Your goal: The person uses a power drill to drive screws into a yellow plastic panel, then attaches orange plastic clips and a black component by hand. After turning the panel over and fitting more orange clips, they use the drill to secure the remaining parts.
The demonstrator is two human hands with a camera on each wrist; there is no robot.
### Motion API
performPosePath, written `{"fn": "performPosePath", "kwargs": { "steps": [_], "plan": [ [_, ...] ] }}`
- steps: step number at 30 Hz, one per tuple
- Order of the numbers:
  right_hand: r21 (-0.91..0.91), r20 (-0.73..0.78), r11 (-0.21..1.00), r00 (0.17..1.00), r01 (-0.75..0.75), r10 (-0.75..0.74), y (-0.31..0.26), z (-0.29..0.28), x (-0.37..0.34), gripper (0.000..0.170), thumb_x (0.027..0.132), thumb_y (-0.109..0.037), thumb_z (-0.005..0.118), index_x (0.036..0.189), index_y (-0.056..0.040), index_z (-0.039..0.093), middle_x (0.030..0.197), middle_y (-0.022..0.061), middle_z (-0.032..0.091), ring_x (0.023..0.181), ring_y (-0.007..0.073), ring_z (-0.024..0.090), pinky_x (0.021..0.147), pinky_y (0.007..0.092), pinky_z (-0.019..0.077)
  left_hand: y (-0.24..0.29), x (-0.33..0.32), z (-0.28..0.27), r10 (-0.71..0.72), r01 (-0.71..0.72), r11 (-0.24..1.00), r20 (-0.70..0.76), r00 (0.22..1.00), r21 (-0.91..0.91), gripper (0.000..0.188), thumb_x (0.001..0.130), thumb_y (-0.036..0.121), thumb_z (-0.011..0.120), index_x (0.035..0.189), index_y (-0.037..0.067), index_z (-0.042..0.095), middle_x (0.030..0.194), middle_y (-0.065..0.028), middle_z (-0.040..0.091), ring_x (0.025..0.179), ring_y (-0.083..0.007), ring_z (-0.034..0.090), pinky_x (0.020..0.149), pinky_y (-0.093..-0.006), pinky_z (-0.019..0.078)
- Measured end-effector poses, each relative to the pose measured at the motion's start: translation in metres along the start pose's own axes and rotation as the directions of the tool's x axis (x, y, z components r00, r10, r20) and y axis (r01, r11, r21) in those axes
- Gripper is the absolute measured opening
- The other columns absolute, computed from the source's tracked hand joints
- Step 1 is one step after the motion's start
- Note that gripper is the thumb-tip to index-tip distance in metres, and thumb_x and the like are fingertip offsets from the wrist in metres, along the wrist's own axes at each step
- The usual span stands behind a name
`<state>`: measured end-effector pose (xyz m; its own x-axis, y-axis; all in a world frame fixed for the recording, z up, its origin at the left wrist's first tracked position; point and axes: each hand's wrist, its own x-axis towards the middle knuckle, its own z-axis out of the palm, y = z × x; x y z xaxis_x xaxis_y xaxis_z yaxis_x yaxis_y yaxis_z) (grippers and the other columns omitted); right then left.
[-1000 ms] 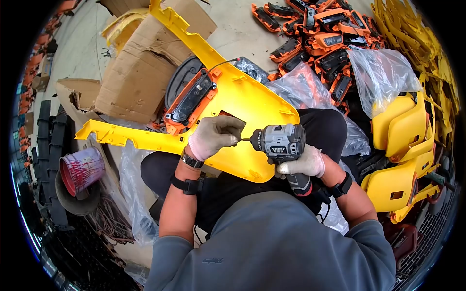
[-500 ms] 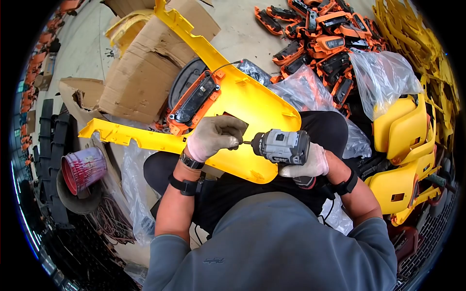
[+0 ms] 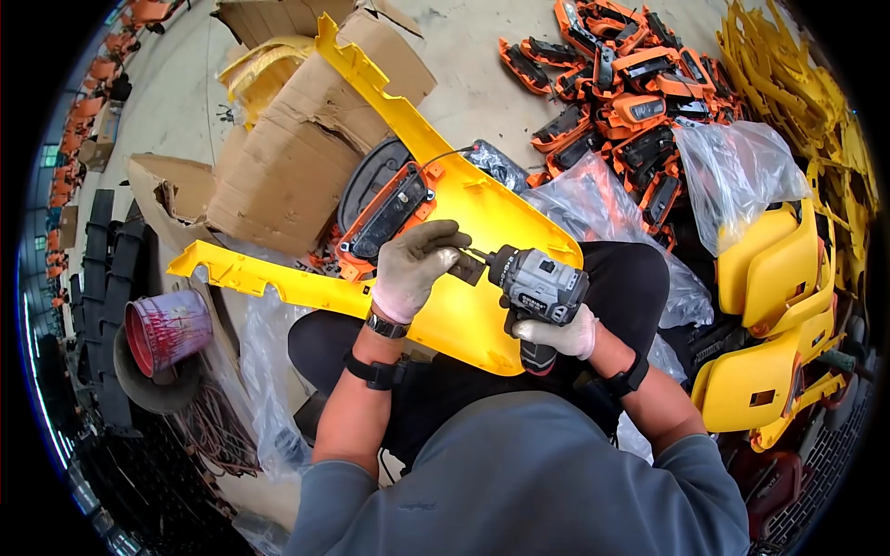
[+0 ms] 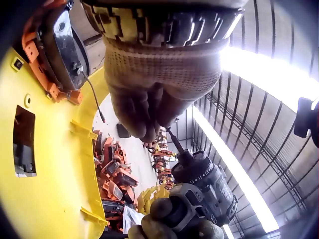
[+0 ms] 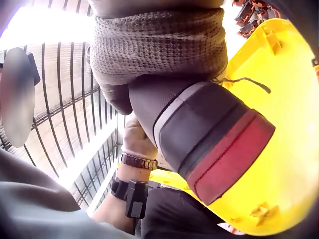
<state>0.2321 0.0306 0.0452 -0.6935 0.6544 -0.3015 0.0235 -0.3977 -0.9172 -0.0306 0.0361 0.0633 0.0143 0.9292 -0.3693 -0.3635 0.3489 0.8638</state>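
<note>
A yellow panel (image 3: 464, 329) lies across the person's lap. On it rests an orange-framed black part (image 3: 389, 209) with a thin cable, also visible in the left wrist view (image 4: 62, 52). Curled fingertips of the left hand (image 3: 413, 271) pinch a small screw (image 4: 168, 130) at the tip of the drill's bit, above the panel. Held by the right hand (image 3: 564, 332) around its handle, the grey and black drill (image 3: 545, 282) points to the upper left. In the right wrist view, its red-ended base (image 5: 232, 154) hides part of the panel.
Orange and black parts (image 3: 640, 107) are heaped at the upper right, beside clear plastic sheeting (image 3: 742, 176). Yellow panels (image 3: 751, 394) are stacked on the right. Cardboard (image 3: 287, 167) stands behind the lap panel; a paint-stained bucket (image 3: 176, 329) sits on the left.
The drill has tilted, its bit now angled up and left and its handle more visible. The left hand has turned with it. The panel and surroundings appear lower and farther right in the head view.
</note>
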Motion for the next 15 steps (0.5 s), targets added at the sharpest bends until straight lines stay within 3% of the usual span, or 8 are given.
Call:
{"fn": "performPosePath", "kwargs": {
  "steps": [2, 6, 9, 10, 12, 14, 15],
  "plan": [
    [0.106, -0.034, 0.994, 0.999, -0.018, 0.022, 0.004, 0.002, 0.005, 0.053, 0.083, -0.008, 0.075, 0.132, -0.0045, 0.055, 0.117, 0.0053, 0.063, 0.107, 0.0145, 0.058, 0.097, 0.0323, 0.0472, -0.001, 0.004, -0.001, 0.001, -0.001, 1.0, -0.022, 1.0, -0.004, 0.041, 0.086, -0.005, 0.059, 0.126, -0.012, 0.052, 0.111, -0.0218, 0.067, 0.092, -0.0255, 0.07, 0.079, -0.0312, 0.057],
    [0.101, -0.081, 0.994, 0.996, -0.032, 0.04, 0.014, 0.001, 0.02, 0.056, 0.082, -0.007, 0.076, 0.134, -0.0043, 0.053, 0.119, 0.0049, 0.062, 0.108, 0.0142, 0.057, 0.097, 0.0311, 0.0465, -0.013, 0.017, -0.013, 0.088, -0.08, 0.992, -0.082, 0.993, 0.095, 0.04, 0.086, -0.006, 0.058, 0.126, -0.011, 0.053, 0.113, -0.0204, 0.067, 0.093, -0.025, 0.07, 0.081, -0.0315, 0.0571],
    [0.041, -0.131, 0.999, 0.991, 0.012, -0.007, 0.014, 0.0, 0.034, 0.06, 0.082, -0.009, 0.076, 0.136, -0.0028, 0.051, 0.128, 0.0074, 0.059, 0.116, 0.0167, 0.054, 0.103, 0.0318, 0.0425, -0.013, 0.032, -0.029, 0.147, -0.091, 0.971, -0.256, 0.955, 0.22, 0.035, 0.087, -0.007, 0.057, 0.122, -0.007, 0.058, 0.11, -0.0167, 0.068, 0.095, -0.0224, 0.069, 0.084, -0.0309, 0.0557],
    [0.02, -0.149, 0.999, 0.988, 0.04, -0.037, 0.016, 0.0, 0.04, 0.061, 0.082, -0.009, 0.075, 0.137, -0.0025, 0.05, 0.13, 0.0079, 0.059, 0.118, 0.0172, 0.054, 0.104, 0.032, 0.0416, -0.014, 0.042, -0.042, 0.273, -0.165, 0.914, -0.26, 0.926, 0.371, 0.036, 0.086, -0.005, 0.059, 0.122, -0.008, 0.058, 0.112, -0.016, 0.067, 0.1, -0.0221, 0.068, 0.088, -0.0298, 0.0535],
    [-0.052, -0.179, 0.998, 0.984, -0.031, 0.021, 0.023, -0.003, 0.055, 0.06, 0.083, -0.014, 0.073, 0.137, -0.0009, 0.05, 0.134, 0.0109, 0.057, 0.123, 0.02, 0.052, 0.108, 0.032, 0.0379, -0.008, 0.063, -0.065, 0.358, -0.125, 0.778, -0.271, 0.894, 0.615, 0.042, 0.084, 0.0, 0.065, 0.124, -0.009, 0.057, 0.116, -0.0187, 0.066, 0.106, -0.026, 0.066, 0.093, -0.0317, 0.0512],
    [-0.17, -0.215, 0.983, 0.976, -0.068, 0.031, 0.034, -0.008, 0.075, 0.06, 0.083, -0.017, 0.073, 0.136, -0.0007, 0.051, 0.135, 0.0124, 0.057, 0.126, 0.0205, 0.052, 0.11, 0.032, 0.0369, 0.005, 0.085, -0.081, 0.539, -0.114, 0.395, -0.13, 0.832, 0.911, 0.051, 0.079, 0.009, 0.071, 0.125, -0.008, 0.056, 0.119, -0.0215, 0.064, 0.109, -0.0289, 0.064, 0.097, -0.034, 0.0489],
    [-0.185, -0.229, 0.981, 0.973, -0.062, 0.018, 0.032, -0.007, 0.084, 0.06, 0.082, -0.018, 0.073, 0.136, -0.0011, 0.052, 0.135, 0.0126, 0.057, 0.126, 0.0209, 0.052, 0.109, 0.0319, 0.0372, 0.012, 0.096, -0.087, 0.522, -0.094, 0.295, -0.078, 0.85, 0.951, 0.058, 0.077, 0.017, 0.073, 0.127, -0.006, 0.056, 0.12, -0.0237, 0.064, 0.11, -0.0298, 0.064, 0.097, -0.0356, 0.0487]
  ]
}}
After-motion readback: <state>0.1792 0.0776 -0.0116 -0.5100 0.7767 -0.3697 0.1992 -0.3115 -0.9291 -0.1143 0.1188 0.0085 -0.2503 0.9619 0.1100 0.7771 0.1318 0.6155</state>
